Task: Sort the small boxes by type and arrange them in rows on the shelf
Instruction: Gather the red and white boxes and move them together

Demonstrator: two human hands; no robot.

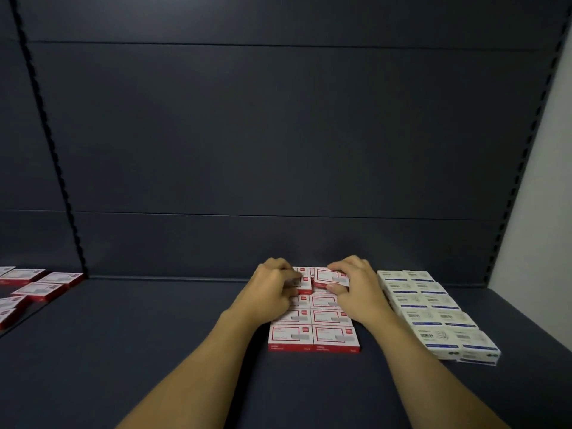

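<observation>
So I'm standing at this big dark shelf (154,335) with its dark back panel (278,134), and everything's lying flat on the deck. On my right the white-and-blue boxes (433,311) are sitting in two tidy columns running front to back. A loose bunch of red boxes (40,287) is waiting way off to my left, near the upright, well apart from where I'm working. Dead centre I'm building the red-and-white block (314,331), two columns wide, long sides running left to right.

Both hands are working at the far end of that block. My right hand (356,289) is pinching a red box (331,277), thumb on the near edge and fingers curled over the far edge, and it's sitting a bit raised over the row beneath, I think. My left hand (272,289) is curled onto the neighbouring red box (301,281), though I can't tell how firmly it's gripping. The two boxes are lying side by side, nearly touching, so squaring them up looks like the next thing
</observation>
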